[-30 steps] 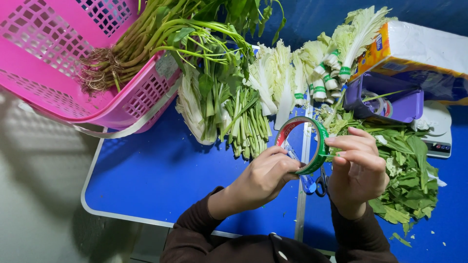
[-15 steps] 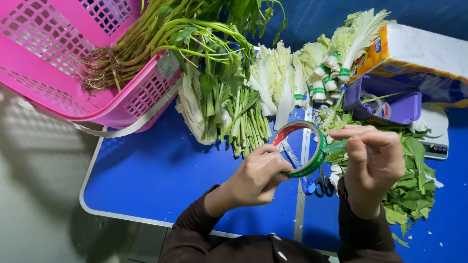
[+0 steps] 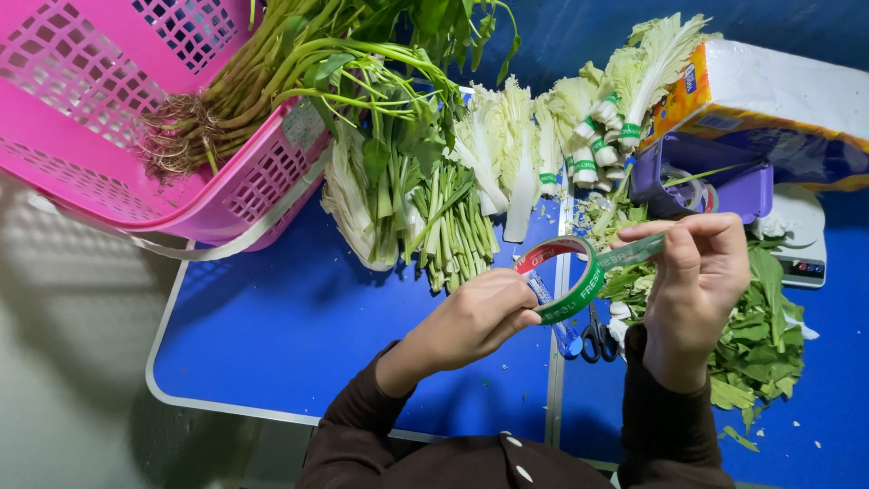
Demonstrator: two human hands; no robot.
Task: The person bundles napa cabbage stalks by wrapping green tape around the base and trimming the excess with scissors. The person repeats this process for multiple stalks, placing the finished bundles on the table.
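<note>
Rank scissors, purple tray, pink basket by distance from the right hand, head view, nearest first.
From the right hand:
1. Scissors: just left of it, lying on the table under the tape roll.
2. Purple tray: above it, at the table's far side.
3. Pink basket: far left, hanging off the table's corner.

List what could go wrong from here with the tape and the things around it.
1. The right hand pinches a pulled strip off the tape roll held by the left hand; the loose strip might fold and stick to itself or to the fingers.
2. Scissors lie right under the roll, partly hidden; a lowered hand may catch them.
3. Leaf scraps lie under the right hand and could stick to the tape.
</note>
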